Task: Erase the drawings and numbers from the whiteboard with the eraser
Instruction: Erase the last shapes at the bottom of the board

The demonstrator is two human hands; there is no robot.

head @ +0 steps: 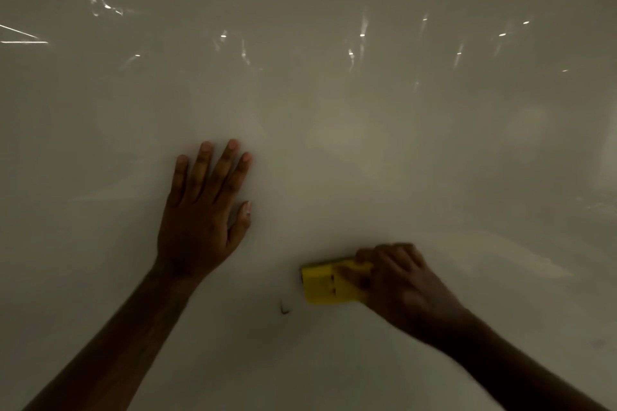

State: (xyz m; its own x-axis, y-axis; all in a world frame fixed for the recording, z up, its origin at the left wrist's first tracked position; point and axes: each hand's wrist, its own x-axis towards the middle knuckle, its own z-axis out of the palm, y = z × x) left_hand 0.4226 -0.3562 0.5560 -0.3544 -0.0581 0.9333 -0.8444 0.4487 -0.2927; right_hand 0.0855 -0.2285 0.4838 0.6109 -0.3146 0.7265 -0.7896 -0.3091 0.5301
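Note:
The whiteboard (334, 110) fills the whole view, dim and glossy. My right hand (400, 284) grips a yellow eraser (325, 284) and presses it against the board at lower centre-right. A small dark pen mark (284, 308) sits just below and left of the eraser, apart from it. My left hand (203, 207) lies flat on the board with its fingers spread, to the upper left of the eraser. I see no other drawing or number on the board.
Bright light reflections (362, 33) streak the upper part of the board. A faint smudge (597, 343) shows at the far right. No frame or edge of the board is in view.

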